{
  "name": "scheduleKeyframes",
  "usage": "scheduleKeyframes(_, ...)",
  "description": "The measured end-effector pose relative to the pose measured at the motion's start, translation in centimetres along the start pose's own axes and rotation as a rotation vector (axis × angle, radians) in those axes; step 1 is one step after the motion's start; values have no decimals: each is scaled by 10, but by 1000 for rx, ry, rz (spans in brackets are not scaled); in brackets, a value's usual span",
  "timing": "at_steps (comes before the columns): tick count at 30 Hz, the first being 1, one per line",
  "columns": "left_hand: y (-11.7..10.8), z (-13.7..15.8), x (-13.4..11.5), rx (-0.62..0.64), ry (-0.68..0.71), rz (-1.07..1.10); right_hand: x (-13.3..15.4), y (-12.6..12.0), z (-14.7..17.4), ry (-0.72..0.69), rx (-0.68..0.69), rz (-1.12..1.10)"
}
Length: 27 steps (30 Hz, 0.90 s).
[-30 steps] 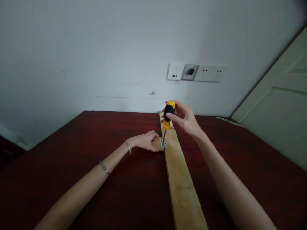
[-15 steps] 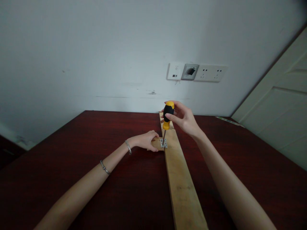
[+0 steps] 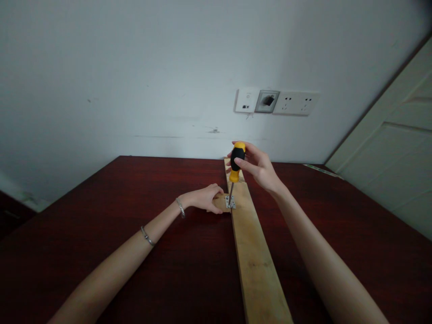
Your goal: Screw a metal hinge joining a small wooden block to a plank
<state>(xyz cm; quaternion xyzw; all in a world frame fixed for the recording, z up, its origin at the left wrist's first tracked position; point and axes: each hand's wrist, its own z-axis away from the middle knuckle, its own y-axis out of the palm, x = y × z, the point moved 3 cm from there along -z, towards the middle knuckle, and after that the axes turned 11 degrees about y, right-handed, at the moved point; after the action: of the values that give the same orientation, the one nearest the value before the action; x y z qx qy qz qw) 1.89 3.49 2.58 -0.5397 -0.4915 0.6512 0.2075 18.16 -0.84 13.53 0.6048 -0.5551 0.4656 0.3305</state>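
My right hand [image 3: 258, 166] grips the yellow and black handle of a screwdriver [image 3: 238, 158], fingers wrapped round it. The shaft points down, slightly tilted, and its tip meets a small metal hinge [image 3: 230, 202]. That hinge lies across the joint between a short wooden block [image 3: 219, 203] and a long wooden board [image 3: 254, 252]. From the left, my left hand [image 3: 205, 198] closes on the short block, thumb on the near side and fingers on the far side. Whether a screw sits under the tip is too small to tell.
The wood lies on a dark red tabletop [image 3: 162, 270], which meets a white wall [image 3: 151, 67] at the back. Wall sockets [image 3: 297, 103] with a black plug [image 3: 269, 100] are above the right hand. A pale panelled door [image 3: 398, 148] stands at the right; a thin strip [image 3: 324, 171] lies near it.
My right hand and the screwdriver handle have shifted very slightly, with the fingers a little changed on the handle. The left hand, block and board stay in place.
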Motion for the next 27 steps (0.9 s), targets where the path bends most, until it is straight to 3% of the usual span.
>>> scheduleKeyframes(14,-1,0,-2,12,-5,-6,-6,-3,-5,-82,-105,85)
scheduleKeyframes(27,1,0,1,-2,-25,9,-3,-3,-4,-80,-120,61)
